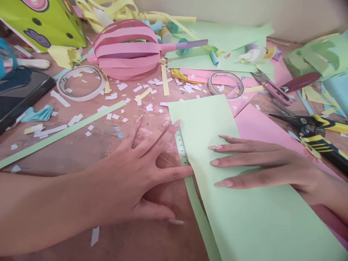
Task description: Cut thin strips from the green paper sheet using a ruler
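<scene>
A large pale green paper sheet (239,214) lies at the right centre, over pink paper (261,127). Along its left edge shows part of a ruler (181,148), with a narrow green strip (201,217) below it. My left hand (141,166) is spread on the table, fingertips at the sheet's left edge and the index finger reaching across the ruler. My right hand (261,163) rests flat on the green sheet with its fingers stretched out; its thumb is hidden.
A pink paper lantern (127,50), two tape rolls (81,83) and a glue bottle (257,54) lie behind. Cutters (285,85) and pliers (312,125) are at right, a phone (24,90) at left. A green strip (65,134) and paper scraps lie about.
</scene>
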A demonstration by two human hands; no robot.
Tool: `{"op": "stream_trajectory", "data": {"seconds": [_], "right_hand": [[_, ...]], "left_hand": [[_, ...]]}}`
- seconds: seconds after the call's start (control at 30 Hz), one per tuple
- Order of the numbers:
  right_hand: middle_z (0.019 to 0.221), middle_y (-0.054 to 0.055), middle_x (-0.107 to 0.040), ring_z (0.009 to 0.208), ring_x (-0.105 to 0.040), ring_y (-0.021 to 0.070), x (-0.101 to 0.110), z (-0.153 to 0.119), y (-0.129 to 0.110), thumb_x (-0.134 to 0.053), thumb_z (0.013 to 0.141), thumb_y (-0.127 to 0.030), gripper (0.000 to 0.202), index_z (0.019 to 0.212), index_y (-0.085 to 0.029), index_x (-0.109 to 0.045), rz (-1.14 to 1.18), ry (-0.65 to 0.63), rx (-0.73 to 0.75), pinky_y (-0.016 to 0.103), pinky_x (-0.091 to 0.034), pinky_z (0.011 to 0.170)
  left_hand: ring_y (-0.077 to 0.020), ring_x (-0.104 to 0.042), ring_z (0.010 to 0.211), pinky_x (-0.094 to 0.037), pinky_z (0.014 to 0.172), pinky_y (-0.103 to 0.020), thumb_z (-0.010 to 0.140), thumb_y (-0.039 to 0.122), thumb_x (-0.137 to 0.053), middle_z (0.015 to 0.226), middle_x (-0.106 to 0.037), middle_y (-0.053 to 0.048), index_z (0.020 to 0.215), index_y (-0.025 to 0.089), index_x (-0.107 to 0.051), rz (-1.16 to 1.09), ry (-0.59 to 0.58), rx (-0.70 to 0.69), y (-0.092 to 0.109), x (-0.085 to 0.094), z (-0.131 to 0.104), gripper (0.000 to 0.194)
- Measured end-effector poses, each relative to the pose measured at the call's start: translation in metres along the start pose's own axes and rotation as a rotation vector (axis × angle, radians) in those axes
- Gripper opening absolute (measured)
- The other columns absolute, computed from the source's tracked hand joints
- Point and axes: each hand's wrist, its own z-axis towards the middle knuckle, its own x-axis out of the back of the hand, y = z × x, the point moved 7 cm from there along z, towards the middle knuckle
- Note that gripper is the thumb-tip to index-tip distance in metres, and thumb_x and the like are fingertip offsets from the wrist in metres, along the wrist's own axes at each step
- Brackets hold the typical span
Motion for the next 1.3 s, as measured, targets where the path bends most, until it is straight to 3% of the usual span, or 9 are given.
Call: {"op": "stream_trajectory", "data": {"seconds": [0.23,0.43,0.63,0.77,0.9,1.2,1.3], "right_hand": [[0.155,0.005,-0.065,0.153,-0.053,0.0289,-0.0004,-0.0031,-0.0005,-0.078,0.096,-0.039,0.05,0.144,-0.028,-0.07,-0.003,-0.009,-0.004,0.048,-0.032,0.136],[0.154,0.004,-0.066,0.152,-0.053,0.0275,-0.0007,-0.0031,0.0009,-0.07,0.101,-0.041,0.047,0.146,-0.029,-0.069,-0.001,0.005,0.003,0.049,-0.033,0.135],[0.149,0.004,-0.07,0.15,-0.056,0.0265,-0.0001,-0.0017,0.0029,-0.068,0.102,-0.045,0.047,0.148,-0.033,-0.068,0.004,0.025,-0.012,0.048,-0.036,0.132],[0.15,0.005,-0.069,0.151,-0.055,0.0267,0.0002,-0.0007,0.0018,-0.069,0.102,-0.043,0.047,0.148,-0.032,-0.068,0.011,0.025,0.001,0.049,-0.036,0.132],[0.152,0.004,-0.067,0.152,-0.054,0.0265,0.0,-0.0014,0.0018,-0.071,0.101,-0.043,0.049,0.148,-0.033,-0.067,0.011,0.022,0.001,0.048,-0.035,0.134],[0.154,0.003,-0.066,0.152,-0.054,0.0269,-0.0015,-0.0022,0.0015,-0.074,0.099,-0.04,0.049,0.148,-0.032,-0.067,0.004,0.009,-0.004,0.048,-0.034,0.135],[0.152,0.002,-0.068,0.151,-0.055,0.0267,-0.0008,-0.002,0.0019,-0.067,0.104,-0.039,0.046,0.149,-0.032,-0.066,0.031,0.039,-0.041,0.049,-0.036,0.134]], "left_hand": [[-0.0494,-0.027,0.163,-0.025,0.12,-0.084,0.092,0.082,-0.059,0.18,-0.022,-0.016,0.154,0.043,-0.058,-0.005,-0.009,0.006,-0.0005,0.0001,-0.0004,0.074],[-0.0491,-0.029,0.162,-0.023,0.122,-0.083,0.091,0.083,-0.06,0.181,-0.022,-0.013,0.154,0.044,-0.059,-0.002,-0.002,0.012,-0.0007,0.0004,-0.0007,0.074],[-0.0516,-0.029,0.161,-0.026,0.118,-0.085,0.092,0.083,-0.059,0.179,-0.021,-0.022,0.158,0.043,-0.054,0.036,0.001,-0.003,0.0002,-0.0001,-0.0024,0.077],[-0.0569,-0.034,0.157,-0.027,0.116,-0.087,0.089,0.084,-0.061,0.182,-0.013,-0.018,0.161,0.048,-0.048,0.032,-0.041,0.032,-0.0028,-0.0044,-0.0044,0.081],[-0.0581,-0.035,0.156,-0.025,0.117,-0.088,0.089,0.085,-0.06,0.182,-0.014,-0.017,0.16,0.05,-0.049,0.024,-0.042,0.051,-0.0039,-0.0046,-0.0042,0.081],[-0.057,-0.027,0.16,-0.023,0.118,-0.087,0.094,0.084,-0.054,0.181,-0.01,-0.022,0.161,0.047,-0.05,-0.006,-0.044,0.042,-0.0027,-0.0046,-0.0026,0.076],[-0.0575,-0.027,0.159,-0.022,0.118,-0.088,0.094,0.085,-0.052,0.18,-0.011,-0.023,0.16,0.047,-0.05,-0.005,-0.051,0.046,-0.0026,-0.0051,-0.0023,0.076]]}}
